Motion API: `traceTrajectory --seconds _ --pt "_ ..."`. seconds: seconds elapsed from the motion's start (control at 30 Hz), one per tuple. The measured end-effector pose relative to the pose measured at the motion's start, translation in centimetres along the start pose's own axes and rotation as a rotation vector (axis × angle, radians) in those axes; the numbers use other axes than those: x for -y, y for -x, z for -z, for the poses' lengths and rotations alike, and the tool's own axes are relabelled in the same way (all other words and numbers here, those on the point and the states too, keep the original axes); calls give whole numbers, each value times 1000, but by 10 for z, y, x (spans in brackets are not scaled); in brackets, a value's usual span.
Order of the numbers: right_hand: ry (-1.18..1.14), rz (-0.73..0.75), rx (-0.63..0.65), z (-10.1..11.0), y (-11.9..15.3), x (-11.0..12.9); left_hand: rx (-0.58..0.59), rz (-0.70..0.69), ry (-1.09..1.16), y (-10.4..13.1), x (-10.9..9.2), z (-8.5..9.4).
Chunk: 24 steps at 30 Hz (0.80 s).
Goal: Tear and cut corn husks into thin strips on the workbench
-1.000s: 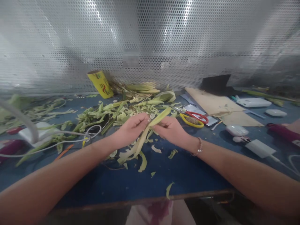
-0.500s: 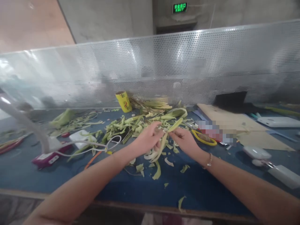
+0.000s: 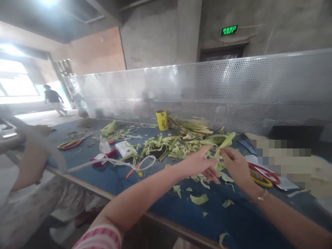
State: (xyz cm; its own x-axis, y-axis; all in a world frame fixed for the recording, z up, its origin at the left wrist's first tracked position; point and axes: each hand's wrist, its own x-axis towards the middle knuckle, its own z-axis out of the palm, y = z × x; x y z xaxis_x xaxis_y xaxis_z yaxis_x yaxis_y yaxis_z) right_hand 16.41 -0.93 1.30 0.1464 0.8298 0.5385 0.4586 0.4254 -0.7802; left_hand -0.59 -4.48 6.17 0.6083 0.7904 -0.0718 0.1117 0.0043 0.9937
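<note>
My right hand [image 3: 236, 166] pinches a pale green, stalk-like leaf strip [image 3: 228, 140], which sticks up above its fingers. My left hand [image 3: 203, 162] is just to the left with its fingers spread; nothing shows in its grasp. Around and behind both hands spreads a heap of torn green plant strips [image 3: 153, 143]. Smaller scraps lie in front of them, among them a curved green piece [image 3: 199, 199]. What lies directly under my fingers is hidden.
A yellow roll [image 3: 162, 121] stands by the perforated metal screen [image 3: 181, 90]. White cable [image 3: 149, 162], a purple power strip [image 3: 103, 159] and a white box [image 3: 125, 149] lie left. Red and yellow handles [image 3: 264, 176] lie right. A person [image 3: 53, 98] walks in the far background.
My view has swung left, bringing the room's left side and the person into sight. My left hand has opened its fingers and come away from the strip; the right still holds it.
</note>
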Motion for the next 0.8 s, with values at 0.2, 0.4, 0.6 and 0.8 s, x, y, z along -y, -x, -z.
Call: traceTrajectory --seconds 0.2,0.4,0.6,0.8 --pt "-8 121 34 3 8 -7 15 29 406 -20 21 1" --pt "-10 211 228 1 12 -11 -229 -135 554 -28 35 -5" --pt "392 425 254 37 -21 -31 -482 -273 366 -36 45 11" --pt "701 54 272 90 -40 -62 -587 -349 169 -52 60 32"
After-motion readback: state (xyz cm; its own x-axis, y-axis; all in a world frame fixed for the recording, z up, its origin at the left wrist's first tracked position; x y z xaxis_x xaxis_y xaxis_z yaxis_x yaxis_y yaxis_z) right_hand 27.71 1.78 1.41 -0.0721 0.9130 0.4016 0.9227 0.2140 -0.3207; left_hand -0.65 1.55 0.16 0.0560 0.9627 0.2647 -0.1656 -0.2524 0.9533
